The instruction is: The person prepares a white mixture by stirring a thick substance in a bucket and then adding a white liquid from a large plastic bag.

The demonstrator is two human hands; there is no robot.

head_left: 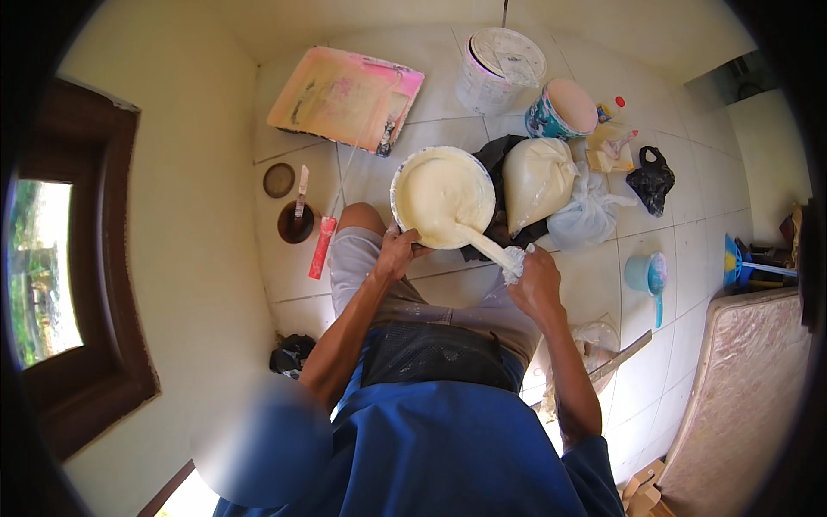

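Observation:
A round white bucket (pixel 394 196) sits between my knees, filled with thick cream-coloured paint (pixel 438 183). My left hand (pixel 399 251) grips the bucket's near left rim, fingers curled at its edge. In my right hand (pixel 536 283) is a stirring stick (pixel 484 245) coated in the cream mix, its handle end crusted white. The stick slants over the near right rim, and its far end dips into the paint. How deep it reaches is hidden.
A paint tray (pixel 345 95) and red-handled roller (pixel 322 250) lie left. Beyond stand a lidded bucket (pixel 487 82) and a teal pail (pixel 541 119). Right are a cream-filled bag (pixel 534 183), black bag (pixel 651 179) and blue dipper (pixel 656 274). A mattress (pixel 741 396) leans far right.

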